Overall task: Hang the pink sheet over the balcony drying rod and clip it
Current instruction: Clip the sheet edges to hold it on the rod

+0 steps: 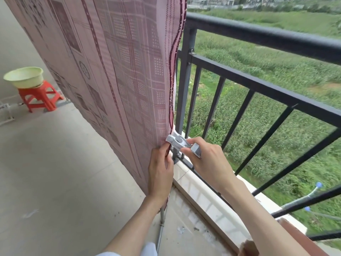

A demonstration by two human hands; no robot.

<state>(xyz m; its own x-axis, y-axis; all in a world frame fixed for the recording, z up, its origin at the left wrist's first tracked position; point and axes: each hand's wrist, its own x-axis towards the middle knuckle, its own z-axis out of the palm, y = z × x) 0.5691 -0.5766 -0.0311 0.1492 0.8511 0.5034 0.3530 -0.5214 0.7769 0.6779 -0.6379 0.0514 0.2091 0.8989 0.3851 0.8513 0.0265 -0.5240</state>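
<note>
Pink sheet (114,58) is in the spotlight, and it hangs in a long drop from somewhere above the top of the view, its side edge running down right beside the black balcony railing (258,36). Start at the hands: the left hand (160,171) has thumb and fingers pinched on that dark-stitched hem low down, gathering the layers together, while the right hand (206,159) squeezes the tail of a grey plastic clip (180,142), whose nose sits right at the hem just above the left fingers; whether its jaws already bite the cloth I cannot tell from here. My read on handling: thin, soft woven cloth, light for its spread, limp with no stiffness at all, likely to flap or slide in a breeze, so the hem is the place to grip, where the doubled, stitched edge gives the clip something thicker to bite. It should not be fragile, though a hard clip on loose weave could snag. Looks-wise, it is dusty pink with maroon lines forming a grid of squares, dotted panels inside them, and darker ornamental blocks and medallions further left. Beyond the hands, a pale ledge (195,189) runs under the railing, a grassy field (276,74) lies outside, and far back on the floor (55,163) a red stool (39,96) carries a pale green basin (23,76).
</note>
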